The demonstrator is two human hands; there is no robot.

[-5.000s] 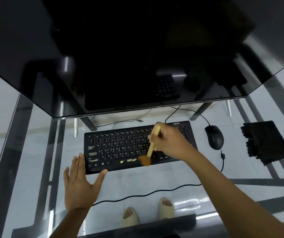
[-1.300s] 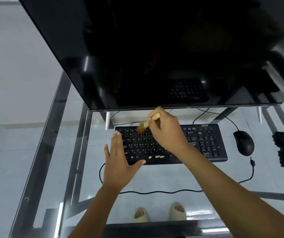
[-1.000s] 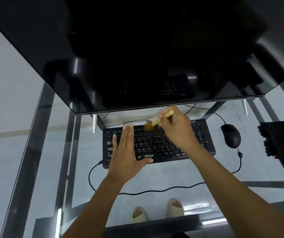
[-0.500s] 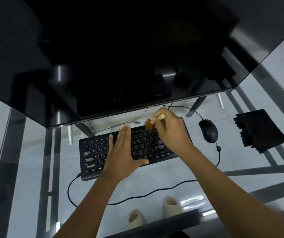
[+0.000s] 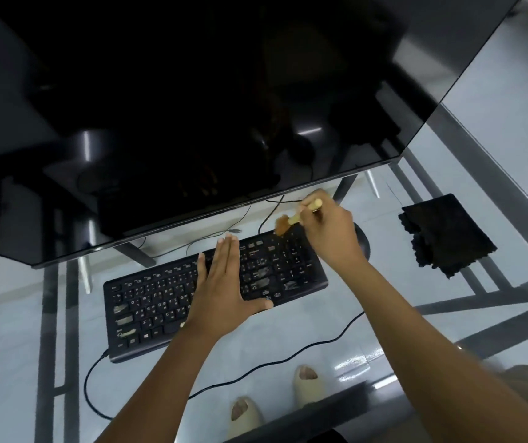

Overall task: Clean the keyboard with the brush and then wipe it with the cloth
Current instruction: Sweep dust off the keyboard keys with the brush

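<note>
Under my left hand [image 5: 222, 287] lies the keyboard [image 5: 147, 302]; this hand is flat and released, fingers together and stretched forward, thumb spread to the right along the near edge of the keys. It rests on the middle part of the keyboard and grasps nothing. My right hand [image 5: 331, 231] is over the far right corner of the keyboard and is clenched around the brush [image 5: 291, 220]. The pale handle sticks out behind my fingers, and the brown bristles point to the left and down, at the top row of keys on the right side; if they touch the keys I cannot tell, because they are a little blurred.

Just behind my right hand I see part of the mouse [image 5: 363, 239], mostly hidden by the wrist. To the right of this hand, well apart from the keyboard, the black cloth [image 5: 444, 235] lies folded on the glass table [image 5: 26, 346]. A black cable [image 5: 272, 362] runs on the glass below both my forearms. Beyond both hands stands the dark monitor [image 5: 192, 107]. Through the glass, near my elbows, I see my two feet in light slippers [image 5: 309, 383].
</note>
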